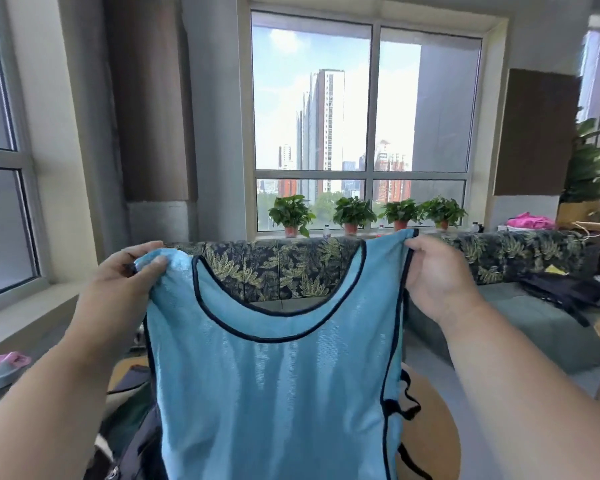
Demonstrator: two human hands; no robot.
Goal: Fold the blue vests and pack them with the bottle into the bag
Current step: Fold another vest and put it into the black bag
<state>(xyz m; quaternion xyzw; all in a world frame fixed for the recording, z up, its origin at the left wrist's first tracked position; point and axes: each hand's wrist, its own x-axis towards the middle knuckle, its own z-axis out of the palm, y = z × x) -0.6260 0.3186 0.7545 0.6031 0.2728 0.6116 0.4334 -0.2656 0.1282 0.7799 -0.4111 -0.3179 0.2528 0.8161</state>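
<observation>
A light blue mesh vest (274,393) with dark trim hangs upright in front of me, held up by its two shoulder straps. My left hand (125,275) pinches the left strap and my right hand (437,275) pinches the right strap. The vest's lower part runs out of the frame's bottom edge. A dark bag (132,441) lies below and left of the vest, mostly hidden behind it. No bottle for packing shows clearly near my hands.
A leaf-patterned sofa (274,268) stands behind the vest, with a dark strap bag (568,292) on its right seat. A round wooden table (430,427) sits under the vest. Potted plants (354,213) line the windowsill. Pink cloth (530,221) lies at the back right.
</observation>
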